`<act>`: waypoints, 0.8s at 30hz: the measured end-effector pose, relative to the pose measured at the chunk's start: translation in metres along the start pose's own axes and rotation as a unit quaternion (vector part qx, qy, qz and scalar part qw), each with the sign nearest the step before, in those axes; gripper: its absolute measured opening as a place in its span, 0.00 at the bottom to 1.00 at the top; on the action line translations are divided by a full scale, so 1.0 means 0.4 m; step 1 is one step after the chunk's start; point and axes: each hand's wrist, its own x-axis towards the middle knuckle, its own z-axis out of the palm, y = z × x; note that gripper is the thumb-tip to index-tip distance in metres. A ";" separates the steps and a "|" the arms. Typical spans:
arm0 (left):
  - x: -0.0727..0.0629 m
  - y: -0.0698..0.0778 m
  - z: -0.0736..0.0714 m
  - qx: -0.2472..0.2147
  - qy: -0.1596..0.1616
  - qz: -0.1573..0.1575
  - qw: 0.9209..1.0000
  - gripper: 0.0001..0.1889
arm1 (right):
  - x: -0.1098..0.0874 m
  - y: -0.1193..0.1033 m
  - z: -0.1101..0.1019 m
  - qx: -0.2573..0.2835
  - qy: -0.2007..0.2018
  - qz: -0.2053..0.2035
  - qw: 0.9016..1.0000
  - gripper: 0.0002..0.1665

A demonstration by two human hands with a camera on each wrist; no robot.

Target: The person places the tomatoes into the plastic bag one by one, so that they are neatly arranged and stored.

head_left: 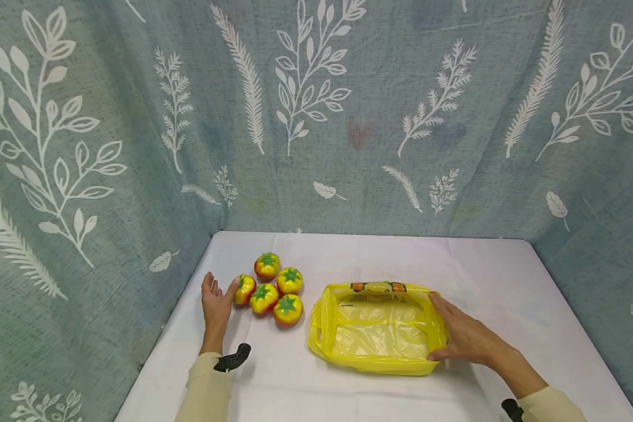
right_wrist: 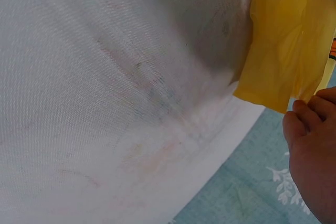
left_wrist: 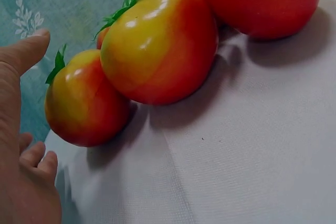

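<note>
A cluster of several yellow-and-red toy tomatoes [head_left: 264,299] with green leafy tops lies on the left part of the table. Beside the leftmost one is my left hand [head_left: 218,305], fingers loosely extended, palm toward the fruit and nothing held. In the left wrist view, the thumb reaches up near the closest tomato [left_wrist: 86,98]. A yellow plastic bag [head_left: 371,366] lies to the right of the tomatoes with its mouth spread wide and its inside visible. My right hand [head_left: 466,334] holds the bag's right rim, thumb at the near corner and fingers at the far one.
A white cloth [head_left: 274,381] covers the table. Patterned blue-green fabric [head_left: 316,117] hangs behind it and along both sides. A black wrist mount [head_left: 233,357] sticks out from the left sleeve, and another [head_left: 511,408] sits at the right sleeve.
</note>
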 end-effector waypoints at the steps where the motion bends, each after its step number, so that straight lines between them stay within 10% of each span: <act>1: 0.002 0.000 0.001 0.002 -0.002 -0.004 1.000 0.50 | 0.000 0.000 0.000 0.001 0.000 0.000 1.000 0.83; 24: 0.010 -0.010 0.037 0.031 -0.055 -0.031 0.998 0.46 | -0.001 0.001 -0.003 0.004 0.001 0.010 1.000 0.82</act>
